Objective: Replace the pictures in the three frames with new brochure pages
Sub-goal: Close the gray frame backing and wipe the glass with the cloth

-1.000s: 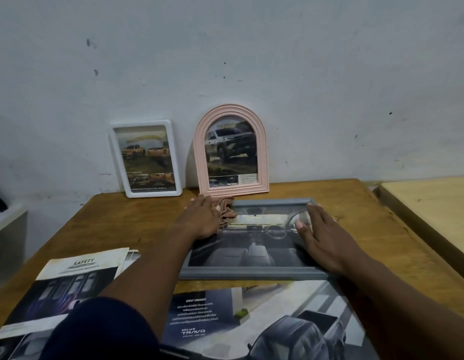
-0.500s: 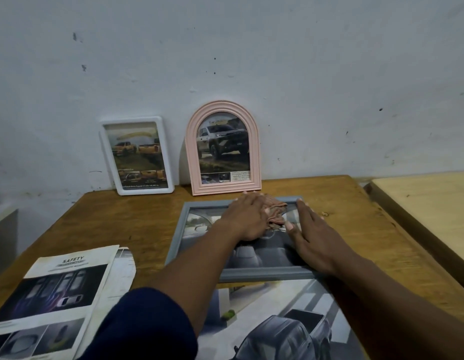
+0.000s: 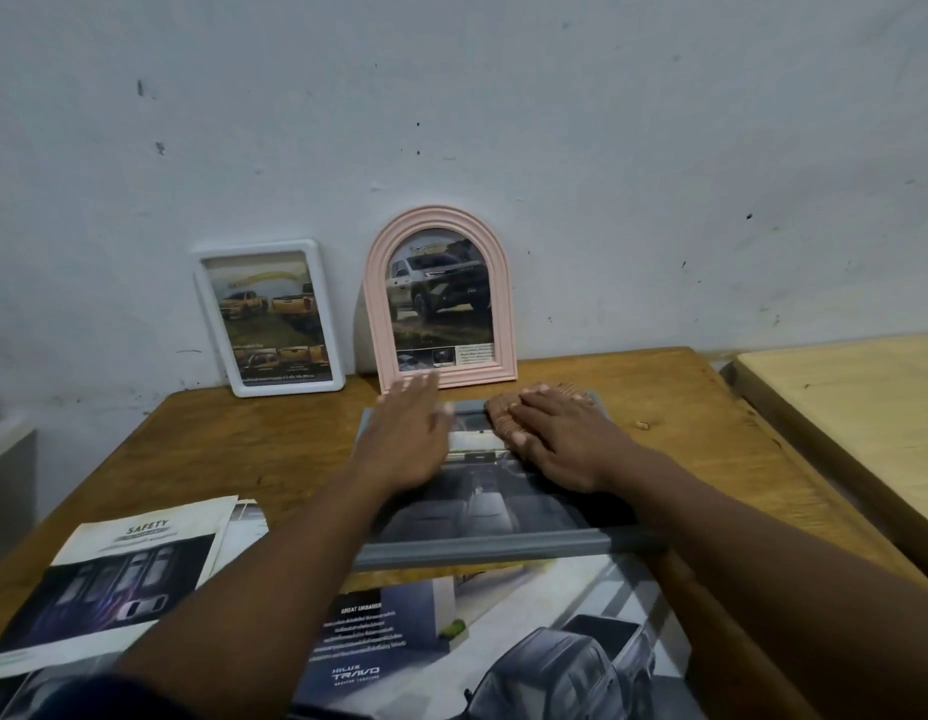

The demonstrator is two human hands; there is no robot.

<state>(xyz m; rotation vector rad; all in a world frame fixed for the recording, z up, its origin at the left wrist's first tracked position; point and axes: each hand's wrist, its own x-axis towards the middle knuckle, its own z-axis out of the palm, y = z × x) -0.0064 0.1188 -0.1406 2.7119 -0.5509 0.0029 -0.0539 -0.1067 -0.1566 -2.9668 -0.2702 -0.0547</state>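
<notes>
The grey rectangular plastic frame (image 3: pixel 503 550) lies flat and face up on the brown wooden table (image 3: pixel 233 449). Its near rail lies along the far edge of an open truck brochure (image 3: pixel 477 641).

The left hand (image 3: pixel 407 444) rests flat on the left part of the glass, fingers straight and spread. The right hand (image 3: pixel 560 441) presses a pinkish-brown cloth (image 3: pixel 501 410) against the far rail with its fingers laid flat over it.

The step in hand appears to be wiping the glass.
1. Hold the frame down with the left hand so that it does not slide.
2. Wipe in straight strokes, with light pressure.
3. Cover the corners.

The frame's long axis runs left to right, parallel to the wall. The top of its picture points toward the pink arched frame (image 3: pixel 441 304) and the white rectangular frame (image 3: pixel 268 317), which both lean upright against the wall.
</notes>
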